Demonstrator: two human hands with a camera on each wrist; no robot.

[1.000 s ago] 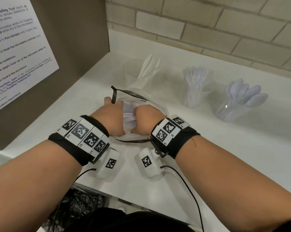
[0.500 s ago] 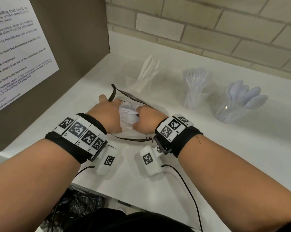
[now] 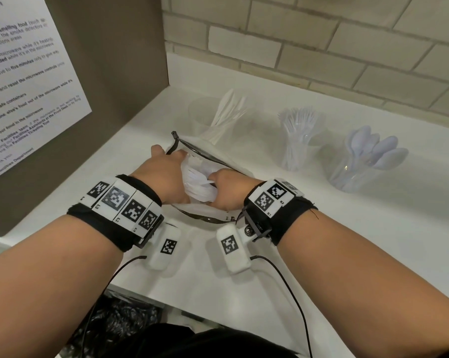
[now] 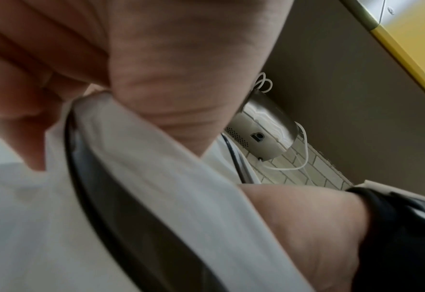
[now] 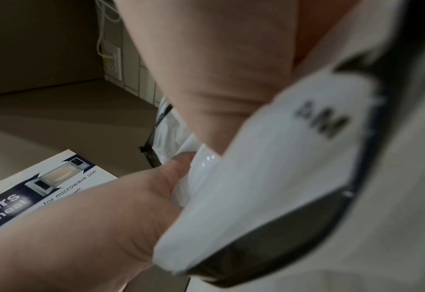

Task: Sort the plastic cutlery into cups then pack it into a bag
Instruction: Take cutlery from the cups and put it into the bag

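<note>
Both hands are working at the mouth of a clear plastic bag (image 3: 205,215) with a dark rim, which is lying on the white counter (image 3: 373,241) directly in front of the person. The left hand (image 3: 161,174) is gripping the left side of the bag's opening: in the left wrist view the fingers (image 4: 31,94) are curling over the dark rim and a fold of the white film, with the thumb pressing on the near side. The right hand (image 3: 228,187) is clenching around a bundle of white plastic cutlery (image 3: 200,182), which is sitting inside the bag's mouth between the two hands; the type of cutlery in the bundle cannot be told. In the right wrist view the bag's rim is lying against the right palm. Beyond the bag, three clear cups are standing apart in a row along the tiled wall: a cup of knives (image 3: 218,117) just behind the bag, a cup of forks (image 3: 299,140) in the middle, and a cup of spoons (image 3: 368,161) furthest right. A printed notice (image 3: 24,73) is hanging on the brown panel at left.
</note>
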